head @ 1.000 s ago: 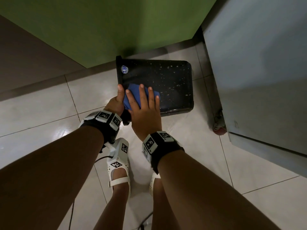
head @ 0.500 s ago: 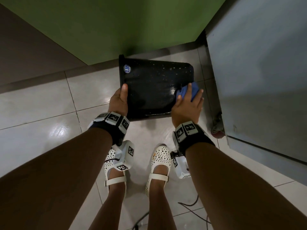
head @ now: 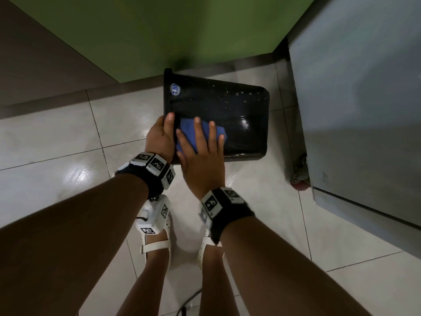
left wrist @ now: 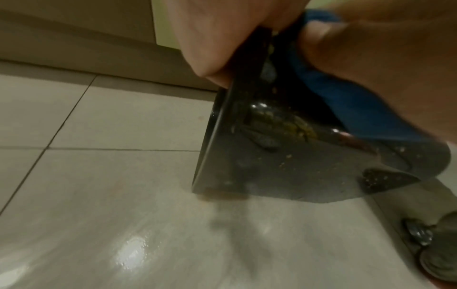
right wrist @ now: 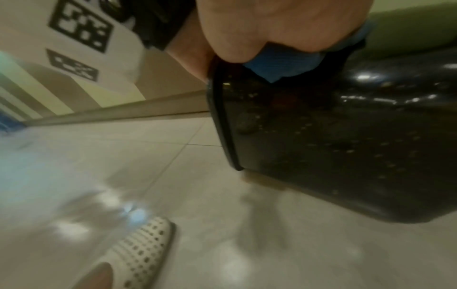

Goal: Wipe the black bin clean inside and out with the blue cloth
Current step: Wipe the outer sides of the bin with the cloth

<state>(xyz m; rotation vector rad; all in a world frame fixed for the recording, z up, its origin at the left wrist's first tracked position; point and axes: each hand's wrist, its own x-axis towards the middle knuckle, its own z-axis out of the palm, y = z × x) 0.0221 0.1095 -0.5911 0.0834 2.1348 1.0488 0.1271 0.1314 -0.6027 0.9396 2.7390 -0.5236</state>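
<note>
1. A glossy black plastic bin [head: 227,115], rectangular with rounded corners, is seen from the head view lying on its side over a pale tiled floor [head: 57,137], with its rimmed mouth turned to the left.
2. A round white sticker [head: 175,89] with blue digits is stuck near the upper left corner of the bin's side, and pale specks are scattered across the upper part of the same side.
3. The bin's rim is gripped by the left hand [head: 160,136]: the thumb is laid on the outer wall, while the fingers cannot be seen in the head view.
4. In the left wrist view the rim of the bin [left wrist: 247,136] is seen pinched in the left hand [left wrist: 222,35].
5. A crumpled blue cloth [head: 200,133] is pressed flat against the bin's upward-facing side by the right hand [head: 200,160], just beside the left thumb.
6. The right hand's grip is open: the fingers are spread straight over the cloth, with blue fabric showing between and beyond them.
7. In the right wrist view the cloth [right wrist: 284,64] is seen squeezed between the palm [right wrist: 272,25] and the dark wall [right wrist: 346,136].
8. A grey cabinet [head: 364,110] on a castor wheel [head: 300,181] is stood just to the right of the bin, and a green wall [head: 159,30] is seen behind.
9. White perforated shoes [head: 159,233] are worn on the feet below the wrists.
</note>
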